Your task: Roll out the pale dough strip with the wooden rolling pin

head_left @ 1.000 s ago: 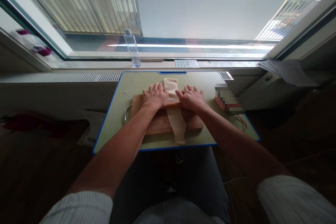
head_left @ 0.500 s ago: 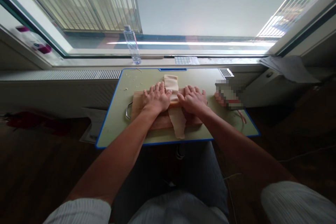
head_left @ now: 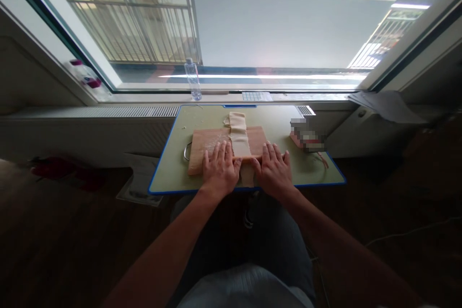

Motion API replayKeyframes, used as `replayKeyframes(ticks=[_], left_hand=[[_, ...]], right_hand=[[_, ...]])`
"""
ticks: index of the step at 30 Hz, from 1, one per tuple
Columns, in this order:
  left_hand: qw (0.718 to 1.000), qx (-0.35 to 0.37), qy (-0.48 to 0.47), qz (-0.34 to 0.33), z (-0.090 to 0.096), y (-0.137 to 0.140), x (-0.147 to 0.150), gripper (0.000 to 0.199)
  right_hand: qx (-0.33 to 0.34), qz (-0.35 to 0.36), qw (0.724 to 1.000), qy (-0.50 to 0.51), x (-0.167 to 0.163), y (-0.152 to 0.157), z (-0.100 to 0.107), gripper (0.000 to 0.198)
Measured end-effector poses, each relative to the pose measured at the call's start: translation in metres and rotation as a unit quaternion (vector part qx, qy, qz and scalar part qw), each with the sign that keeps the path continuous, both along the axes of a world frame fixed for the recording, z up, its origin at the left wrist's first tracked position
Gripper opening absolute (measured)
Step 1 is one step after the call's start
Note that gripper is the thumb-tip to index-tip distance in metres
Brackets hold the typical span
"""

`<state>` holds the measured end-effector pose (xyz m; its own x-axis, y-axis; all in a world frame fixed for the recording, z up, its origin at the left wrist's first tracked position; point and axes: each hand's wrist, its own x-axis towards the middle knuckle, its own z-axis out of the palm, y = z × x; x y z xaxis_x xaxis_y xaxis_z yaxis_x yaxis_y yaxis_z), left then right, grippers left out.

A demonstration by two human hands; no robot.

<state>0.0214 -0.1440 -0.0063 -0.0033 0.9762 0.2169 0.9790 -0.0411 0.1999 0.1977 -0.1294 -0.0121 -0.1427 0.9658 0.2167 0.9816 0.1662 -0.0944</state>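
A pale strip of dough (head_left: 238, 140) lies lengthwise over a wooden cutting board (head_left: 198, 154), its far end past the board's back edge and its near end hanging toward the front. Across the strip, near the board's front, is a thin wooden rolling pin (head_left: 247, 157). My left hand (head_left: 221, 166) rests palm-down on the pin's left part, fingers stretched forward. On its right part lies my right hand (head_left: 274, 167), also flat with fingers extended. Both palms hide the pin's ends, and the thumbs point inward beside the dough.
The board sits on a light green, blue-edged table (head_left: 169, 173). A partly pixelated package (head_left: 306, 137) lies at the table's right. On the windowsill stand a clear bottle (head_left: 193, 81) and, farther left, a purple-capped bottle (head_left: 85, 74). Papers (head_left: 388, 107) lie at the right.
Both hands and the rolling pin have come back toward me, from the board's middle to its front edge. More of the dough behind the pin shows. The camera view has tilted up slightly.
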Motion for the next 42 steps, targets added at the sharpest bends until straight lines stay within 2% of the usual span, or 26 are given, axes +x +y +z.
replayKeyframes(ticks=[2, 7, 12, 17, 21, 24, 28, 31, 36, 39, 42], left_hand=[[1.000, -0.013, -0.003, 0.003, 0.002, 0.019, -0.002, 0.070], [0.997, -0.061, -0.024, 0.033, 0.009, 0.086, -0.010, 0.071], [0.991, -0.124, -0.050, 0.029, 0.015, 0.143, -0.020, 0.078], [0.996, -0.080, -0.039, 0.022, 0.020, 0.183, -0.025, 0.078], [0.999, -0.036, -0.026, 0.021, 0.022, 0.192, -0.026, 0.075], [0.998, -0.052, -0.028, 0.019, 0.020, 0.182, -0.025, 0.078], [0.996, -0.079, -0.030, 0.017, 0.015, 0.147, -0.021, 0.077], [0.998, -0.062, -0.021, 0.011, 0.010, 0.101, -0.016, 0.074], [0.999, -0.016, -0.010, -0.040, 0.003, 0.016, -0.016, 0.068], [0.997, -0.017, -0.037, -0.065, 0.005, -0.015, -0.022, 0.064], [0.996, 0.022, -0.066, -0.047, 0.010, -0.028, -0.030, 0.065]], right_hand=[[-0.014, -0.003, 1.000, 0.003, -0.004, 0.018, 0.003, 0.072], [-0.056, -0.003, 0.998, 0.010, -0.016, 0.079, 0.014, 0.076], [-0.138, 0.005, 0.990, 0.028, -0.021, 0.134, 0.021, 0.090], [-0.155, -0.002, 0.985, 0.070, -0.026, 0.181, 0.021, 0.099], [-0.147, -0.010, 0.987, 0.070, -0.028, 0.193, 0.021, 0.096], [-0.139, 0.004, 0.988, 0.061, -0.026, 0.179, 0.022, 0.095], [-0.092, 0.019, 0.995, 0.030, -0.023, 0.135, 0.018, 0.086], [-0.048, 0.015, 0.999, 0.017, -0.019, 0.086, 0.012, 0.076], [0.007, 0.074, 0.996, 0.040, -0.002, 0.007, 0.002, 0.064], [0.014, 0.110, 0.992, 0.055, 0.010, -0.008, 0.003, 0.041], [0.019, 0.123, 0.990, 0.064, 0.021, 0.001, 0.009, 0.029]])
